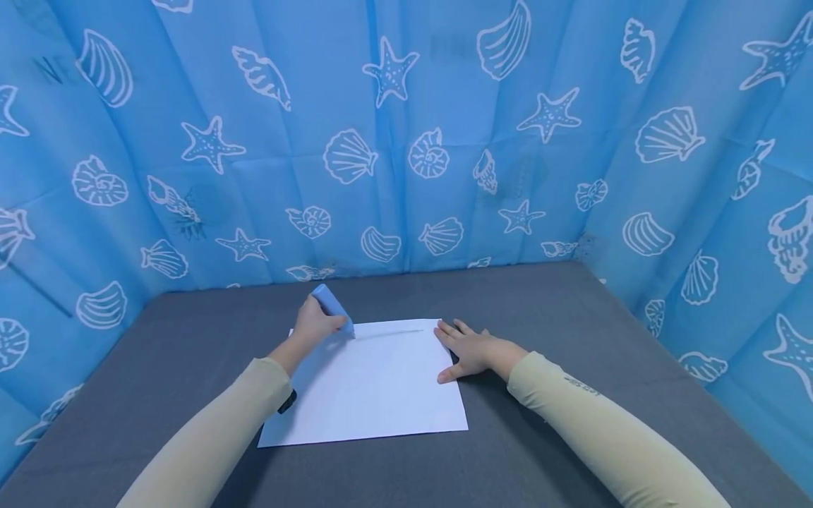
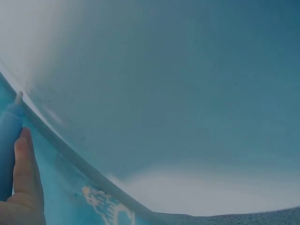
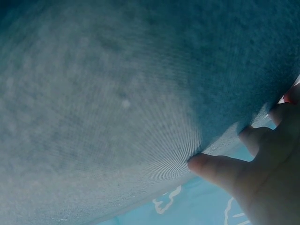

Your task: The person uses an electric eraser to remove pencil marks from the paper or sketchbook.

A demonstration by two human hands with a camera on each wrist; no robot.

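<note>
A white sheet of paper (image 1: 381, 395) lies flat on the grey table. My left hand (image 1: 312, 324) grips a light blue tube with a narrow tip (image 1: 332, 305) near the sheet's top left, its tip down at the paper. From that tip a thin faint line (image 1: 396, 332) runs right along the top of the sheet. In the left wrist view, one finger lies along the blue tube (image 2: 8, 145). With fingers spread, my right hand (image 1: 473, 351) rests on the sheet's right edge. The right wrist view shows its fingers (image 3: 218, 168) against the grey cloth.
Grey cloth (image 1: 552, 310) covers the table around the paper. Blue curtains (image 1: 406, 176) with white shells and starfish hang behind the table and along its sides. A black band (image 1: 287, 402) shows at the left wrist.
</note>
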